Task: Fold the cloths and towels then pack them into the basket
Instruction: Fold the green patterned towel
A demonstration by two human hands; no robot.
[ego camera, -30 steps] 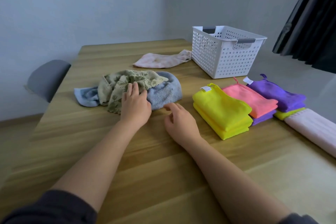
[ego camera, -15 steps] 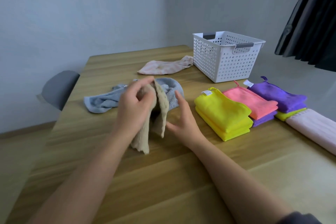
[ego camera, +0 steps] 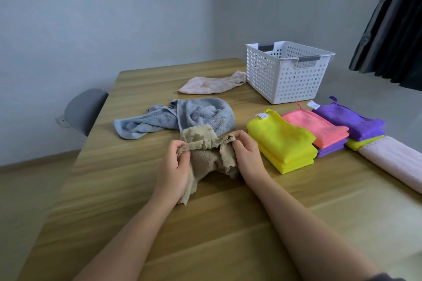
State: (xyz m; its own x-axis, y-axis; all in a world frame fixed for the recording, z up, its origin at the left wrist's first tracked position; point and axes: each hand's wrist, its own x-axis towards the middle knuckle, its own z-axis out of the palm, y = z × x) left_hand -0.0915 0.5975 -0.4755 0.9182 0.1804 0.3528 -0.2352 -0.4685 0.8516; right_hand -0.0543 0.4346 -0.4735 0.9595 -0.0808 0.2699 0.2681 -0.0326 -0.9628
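One grey chair [ego camera: 84, 109] stands at the left edge of the wooden table [ego camera: 205, 230]. To its right a blue towel [ego camera: 173, 118] lies crumpled and unfolded on the tabletop. Just in front of it, the left hand [ego camera: 175, 166] pinches the upper edge of a beige cloth [ego camera: 205, 157] between thumb and curled fingers. The cloth is bunched and hangs down to the table, its lower end trailing past the left wrist. The right hand [ego camera: 246, 157] pinches the same upper edge at the other side, fingers curled over it. Farther back, a pale pink cloth [ego camera: 212, 84] lies loose, its right end touching the white basket [ego camera: 285, 75], which stands upright near the table's far right corner. In front of the basket sits a row of folded cloths: a yellow stack [ego camera: 280, 141], then a coral cloth [ego camera: 319, 128] lying on a purple one, then a purple cloth [ego camera: 351, 121] lying on a yellow one. Beside these a folded light pink towel [ego camera: 392, 162] runs along the right edge. Dark curtains [ego camera: 392, 25] hang at the far right.
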